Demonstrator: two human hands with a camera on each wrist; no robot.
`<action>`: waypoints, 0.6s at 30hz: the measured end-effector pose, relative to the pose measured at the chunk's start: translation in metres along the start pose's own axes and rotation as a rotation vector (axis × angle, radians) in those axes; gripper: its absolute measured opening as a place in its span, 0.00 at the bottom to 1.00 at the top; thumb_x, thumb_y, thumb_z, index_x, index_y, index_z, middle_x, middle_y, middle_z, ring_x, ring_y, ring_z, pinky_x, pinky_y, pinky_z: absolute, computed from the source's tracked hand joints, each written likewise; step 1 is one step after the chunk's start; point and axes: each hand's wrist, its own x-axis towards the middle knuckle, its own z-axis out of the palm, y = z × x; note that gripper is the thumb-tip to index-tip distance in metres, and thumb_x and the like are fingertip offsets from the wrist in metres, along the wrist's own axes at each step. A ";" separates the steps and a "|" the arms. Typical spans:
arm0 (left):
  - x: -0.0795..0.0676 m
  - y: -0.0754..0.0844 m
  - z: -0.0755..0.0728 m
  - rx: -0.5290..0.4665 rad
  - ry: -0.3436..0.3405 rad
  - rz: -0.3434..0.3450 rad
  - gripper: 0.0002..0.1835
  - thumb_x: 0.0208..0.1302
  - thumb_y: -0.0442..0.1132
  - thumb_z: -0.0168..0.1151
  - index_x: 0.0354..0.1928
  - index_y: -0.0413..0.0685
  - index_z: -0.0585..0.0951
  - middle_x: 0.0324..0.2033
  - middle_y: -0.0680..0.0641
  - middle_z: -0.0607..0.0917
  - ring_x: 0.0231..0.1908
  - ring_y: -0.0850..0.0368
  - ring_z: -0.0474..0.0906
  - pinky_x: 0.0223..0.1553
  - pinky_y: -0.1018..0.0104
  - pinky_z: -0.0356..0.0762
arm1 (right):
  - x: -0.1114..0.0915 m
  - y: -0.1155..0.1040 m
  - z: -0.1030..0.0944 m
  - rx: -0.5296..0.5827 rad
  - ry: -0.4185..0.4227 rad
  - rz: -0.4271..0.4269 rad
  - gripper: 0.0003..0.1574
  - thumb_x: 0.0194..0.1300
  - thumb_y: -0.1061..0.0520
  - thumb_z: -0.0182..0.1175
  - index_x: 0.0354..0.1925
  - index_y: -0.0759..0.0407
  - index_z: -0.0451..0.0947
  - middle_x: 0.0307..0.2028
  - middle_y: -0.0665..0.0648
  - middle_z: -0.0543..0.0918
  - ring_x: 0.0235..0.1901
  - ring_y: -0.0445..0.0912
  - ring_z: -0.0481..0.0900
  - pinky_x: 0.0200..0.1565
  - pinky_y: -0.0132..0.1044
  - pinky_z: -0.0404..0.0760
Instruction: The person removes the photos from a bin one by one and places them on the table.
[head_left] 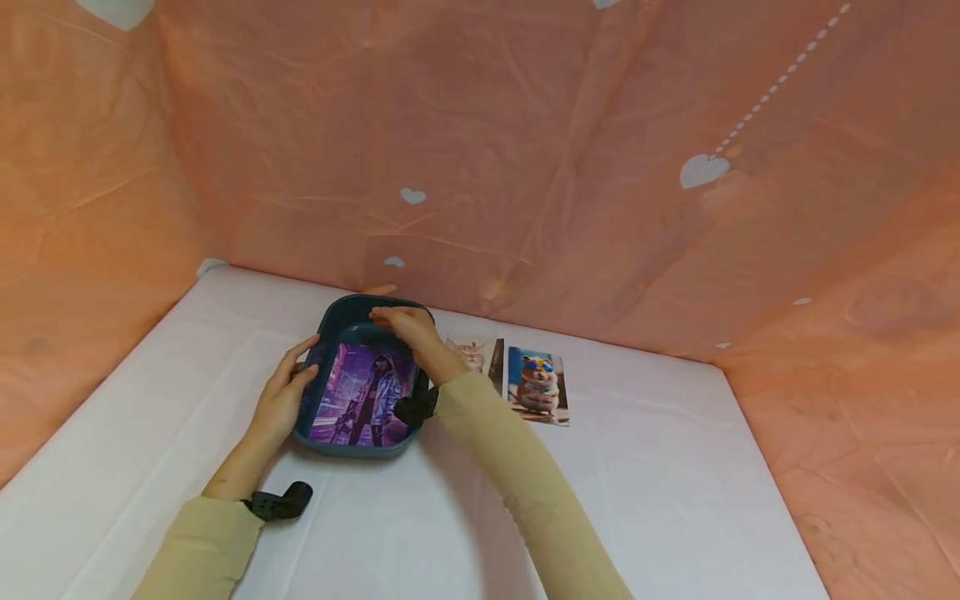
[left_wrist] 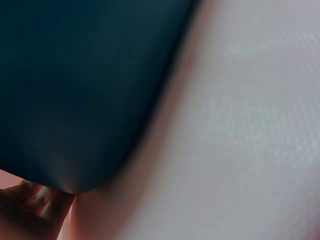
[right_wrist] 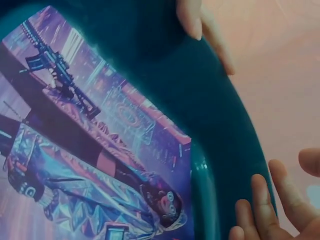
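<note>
A dark teal plastic basin (head_left: 348,312) stands at the back left of the table, its outer wall filling much of the left wrist view. Flat on its bottom lies a purple picture card (head_left: 352,392) of a hooded, masked figure in a shiny jacket. My left hand (head_left: 277,400) grips the basin's left side, thumb over the rim and fingers outside. Over the far right part of the basin is my right hand (head_left: 416,333), its fingers loosely extended and holding nothing. In the right wrist view, the fingertips (right_wrist: 260,187) overlap the rim.
Right of the basin lie a cat picture card (head_left: 495,350), partly behind my right forearm, and a card of a hamster in sunglasses (head_left: 540,387). A white cloth covers the table (head_left: 660,500). An orange sheet (head_left: 525,167) with white hearts hangs around the back and sides.
</note>
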 end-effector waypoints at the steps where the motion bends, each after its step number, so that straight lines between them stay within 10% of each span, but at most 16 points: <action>1: 0.000 0.000 0.000 0.002 0.002 0.000 0.27 0.77 0.44 0.37 0.75 0.53 0.54 0.57 0.31 0.67 0.52 0.44 0.63 0.51 0.54 0.60 | 0.001 0.001 0.001 -0.003 0.000 0.003 0.17 0.67 0.47 0.58 0.46 0.53 0.86 0.46 0.52 0.86 0.56 0.47 0.77 0.63 0.45 0.65; 18: 0.000 0.000 0.000 0.028 0.005 0.007 0.27 0.77 0.45 0.38 0.75 0.54 0.54 0.53 0.35 0.70 0.48 0.47 0.67 0.48 0.61 0.64 | 0.004 0.014 0.010 -0.245 -0.104 0.025 0.25 0.71 0.42 0.51 0.49 0.56 0.84 0.50 0.55 0.84 0.58 0.49 0.76 0.65 0.46 0.63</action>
